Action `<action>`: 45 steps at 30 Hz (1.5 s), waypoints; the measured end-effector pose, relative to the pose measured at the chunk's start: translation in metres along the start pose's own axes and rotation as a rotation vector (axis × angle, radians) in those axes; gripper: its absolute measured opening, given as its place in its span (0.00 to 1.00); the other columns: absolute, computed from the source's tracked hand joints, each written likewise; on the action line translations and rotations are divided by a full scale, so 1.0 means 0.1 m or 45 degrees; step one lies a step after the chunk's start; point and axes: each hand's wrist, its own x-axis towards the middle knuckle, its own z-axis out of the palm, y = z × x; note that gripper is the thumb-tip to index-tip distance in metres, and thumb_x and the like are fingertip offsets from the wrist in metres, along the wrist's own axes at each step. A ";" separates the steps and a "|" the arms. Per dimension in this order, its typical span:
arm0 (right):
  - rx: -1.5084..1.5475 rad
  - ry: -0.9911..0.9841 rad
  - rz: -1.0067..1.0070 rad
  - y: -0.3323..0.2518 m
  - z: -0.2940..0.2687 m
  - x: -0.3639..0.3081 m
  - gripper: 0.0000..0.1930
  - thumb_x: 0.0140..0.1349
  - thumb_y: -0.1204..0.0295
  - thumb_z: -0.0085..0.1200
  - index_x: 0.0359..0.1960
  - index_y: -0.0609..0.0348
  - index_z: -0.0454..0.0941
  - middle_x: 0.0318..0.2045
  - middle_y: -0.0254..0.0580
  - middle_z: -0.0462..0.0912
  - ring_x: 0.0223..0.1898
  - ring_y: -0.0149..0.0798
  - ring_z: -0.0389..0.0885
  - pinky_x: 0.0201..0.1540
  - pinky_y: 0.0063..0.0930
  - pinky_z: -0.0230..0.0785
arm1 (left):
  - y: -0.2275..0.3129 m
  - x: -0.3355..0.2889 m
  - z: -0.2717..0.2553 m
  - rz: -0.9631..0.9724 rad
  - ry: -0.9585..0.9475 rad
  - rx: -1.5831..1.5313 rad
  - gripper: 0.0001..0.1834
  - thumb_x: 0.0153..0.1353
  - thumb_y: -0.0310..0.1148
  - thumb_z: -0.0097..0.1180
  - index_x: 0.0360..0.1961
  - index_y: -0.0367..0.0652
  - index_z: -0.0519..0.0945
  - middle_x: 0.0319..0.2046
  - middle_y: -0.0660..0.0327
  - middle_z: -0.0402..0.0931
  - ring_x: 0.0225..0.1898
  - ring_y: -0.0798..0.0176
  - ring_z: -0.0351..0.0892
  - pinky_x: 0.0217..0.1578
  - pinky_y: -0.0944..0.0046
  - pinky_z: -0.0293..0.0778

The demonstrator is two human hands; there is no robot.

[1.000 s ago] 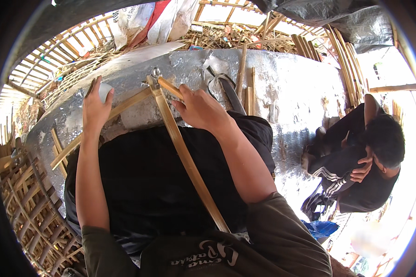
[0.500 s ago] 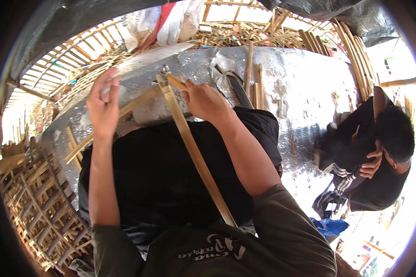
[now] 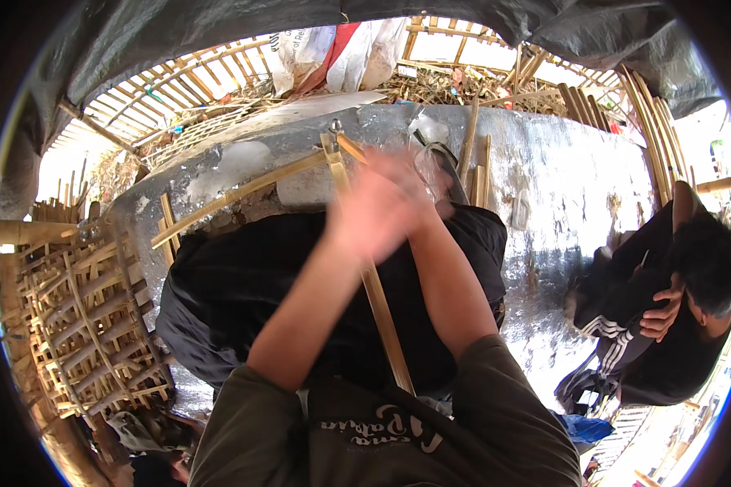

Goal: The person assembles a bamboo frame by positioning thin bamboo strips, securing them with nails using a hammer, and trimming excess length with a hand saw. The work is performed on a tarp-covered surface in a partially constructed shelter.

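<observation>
My left hand [image 3: 371, 215] is smeared by motion, crossing in front of my right hand [image 3: 422, 188]. Its fingers cannot be made out. From the hands juts the short wooden handle of what looks like a hammer [image 3: 350, 148], with a shiny metal head [image 3: 335, 127] at its far end. My right hand, largely covered, is at this handle. A long bamboo strip [image 3: 388, 333] runs from beside the metal head down across my black-clothed lap to my shirt. Another bamboo strip [image 3: 240, 196] slants from that same spot down to the left.
A grey sheet [image 3: 544, 166] covers the surface around me. Bamboo pieces [image 3: 481, 174] and a dark curved blade-like tool [image 3: 455, 183] lie beyond my right hand. A woven bamboo basket [image 3: 89, 325] stands left. Another person [image 3: 666, 308] sits at the right. Sacks [image 3: 341, 57] hang at the back.
My left hand has swung from the left side over to my right hand and now covers much of it. The view has shifted, so the scene sits further right and slightly lower.
</observation>
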 end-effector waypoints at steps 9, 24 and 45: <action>-0.088 -0.323 0.317 -0.15 -0.16 0.08 0.17 0.71 0.65 0.48 0.53 0.66 0.75 0.29 0.67 0.83 0.35 0.68 0.84 0.42 0.59 0.77 | 1.41 -0.26 1.24 1.092 0.756 0.997 0.33 0.74 0.41 0.41 0.73 0.32 0.56 0.72 0.37 0.56 0.74 0.37 0.54 0.71 0.41 0.62; -0.149 -0.305 0.274 -0.09 -0.10 0.07 0.16 0.71 0.64 0.49 0.52 0.64 0.73 0.27 0.66 0.83 0.33 0.69 0.84 0.40 0.60 0.76 | 1.64 -0.27 1.05 0.915 0.642 1.596 0.28 0.74 0.36 0.49 0.69 0.31 0.64 0.66 0.43 0.69 0.56 0.45 0.81 0.56 0.50 0.80; -0.137 -0.364 0.314 -0.18 -0.16 0.11 0.24 0.67 0.58 0.57 0.56 0.65 0.74 0.31 0.68 0.84 0.38 0.68 0.84 0.43 0.58 0.77 | 2.39 -1.16 -0.38 0.596 1.178 2.372 0.20 0.70 0.32 0.59 0.59 0.34 0.74 0.49 0.55 0.81 0.37 0.59 0.89 0.35 0.66 0.81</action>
